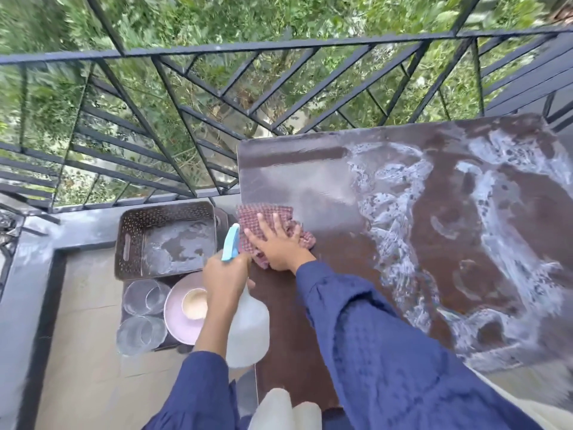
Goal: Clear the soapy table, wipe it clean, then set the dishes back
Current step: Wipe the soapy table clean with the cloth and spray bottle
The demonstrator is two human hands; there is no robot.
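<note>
Table [310, 181] soapy, likely slick; right hand [279, 243] spread flat, pressing limp cloth [263, 212] at table's left edge; left hand [224, 277] grips spray bottle [248, 330].

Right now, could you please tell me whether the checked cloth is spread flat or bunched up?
Bunched up: the checked cloth lies rumpled under the flat right hand on the table.

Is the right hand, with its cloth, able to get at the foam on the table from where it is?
Probably yes. The right hand presses the cloth flat on the table, and nothing stands between it and the foam.
</note>
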